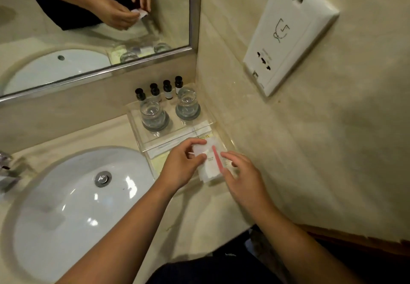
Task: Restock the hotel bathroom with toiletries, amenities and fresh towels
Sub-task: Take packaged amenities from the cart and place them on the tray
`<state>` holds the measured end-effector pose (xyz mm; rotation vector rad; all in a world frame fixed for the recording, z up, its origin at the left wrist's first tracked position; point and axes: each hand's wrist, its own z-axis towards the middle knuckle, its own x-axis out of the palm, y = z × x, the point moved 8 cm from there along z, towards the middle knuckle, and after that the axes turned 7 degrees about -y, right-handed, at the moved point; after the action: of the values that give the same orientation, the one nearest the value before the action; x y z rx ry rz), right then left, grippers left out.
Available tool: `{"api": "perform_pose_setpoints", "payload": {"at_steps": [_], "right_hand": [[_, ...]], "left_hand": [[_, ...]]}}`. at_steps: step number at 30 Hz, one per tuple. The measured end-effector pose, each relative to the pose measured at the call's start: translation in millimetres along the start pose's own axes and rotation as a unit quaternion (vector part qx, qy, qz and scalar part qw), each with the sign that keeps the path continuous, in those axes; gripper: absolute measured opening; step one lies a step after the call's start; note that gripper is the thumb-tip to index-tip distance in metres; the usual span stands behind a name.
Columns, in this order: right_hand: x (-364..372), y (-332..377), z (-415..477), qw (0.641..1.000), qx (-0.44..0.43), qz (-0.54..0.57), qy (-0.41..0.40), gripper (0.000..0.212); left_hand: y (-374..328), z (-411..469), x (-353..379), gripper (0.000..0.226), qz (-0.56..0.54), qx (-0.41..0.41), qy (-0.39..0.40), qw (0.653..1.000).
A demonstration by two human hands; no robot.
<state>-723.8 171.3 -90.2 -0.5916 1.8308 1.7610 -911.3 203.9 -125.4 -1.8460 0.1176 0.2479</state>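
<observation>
The tabletop [199, 212] is pale stone and fills the lower half of the view, with the white sink [66, 206] sunk into it at 8 o'clock. A mirror [88, 28] spans the wall at 11 o'clock and a white socket plate [288, 35] sits on the side wall at 2 o'clock. In the corner stands a clear tray [134, 124], already carrying two upturned glasses [153, 115] and, behind them, a row of four dark-capped bottles [166, 88].

The thing in play is a flat white packet [210, 170] with a pink strip inside. It is held over the tray's front right section, just above the flat yellowish sachets [162, 161] lying there.

The left hand [182, 166] pinches the packet's upper left corner between thumb and forefinger. The right hand [244, 177] is loose and spread, holding nothing; its fingertips are at the packet's right edge, though I cannot tell if they touch.

The packet's long axis runs 11 to 5 o'clock. It lies at 1 o'clock from the left hand and 10 o'clock from the right. Setting it down likely means turning that axis square with the tray front, and the left hand has the hold to do so.
</observation>
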Motion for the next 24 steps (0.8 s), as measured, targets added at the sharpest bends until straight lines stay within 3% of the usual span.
{"api": "perform_pose_setpoints", "payload": {"at_steps": [8,14,20,24], "right_hand": [[41.3,-33.3,1.5,0.986,0.099,-0.079,0.108,0.051],[68.5,-44.8,-2.7,0.968,0.083,-0.146,0.187,0.058],[80.1,-54.3,1.9,0.953,0.092,-0.169,0.235,0.063],[81.2,-58.8,6.0,0.948,0.09,-0.183,0.243,0.063]], "left_hand": [[33.2,48.9,21.8,0.031,0.023,-0.047,-0.041,0.998],[58.2,65.5,32.8,0.032,0.027,-0.091,-0.052,0.994],[58.6,72.9,38.7,0.027,0.083,-0.075,-0.05,0.992],[52.8,70.3,43.3,0.041,0.149,-0.022,-0.01,0.989]]}}
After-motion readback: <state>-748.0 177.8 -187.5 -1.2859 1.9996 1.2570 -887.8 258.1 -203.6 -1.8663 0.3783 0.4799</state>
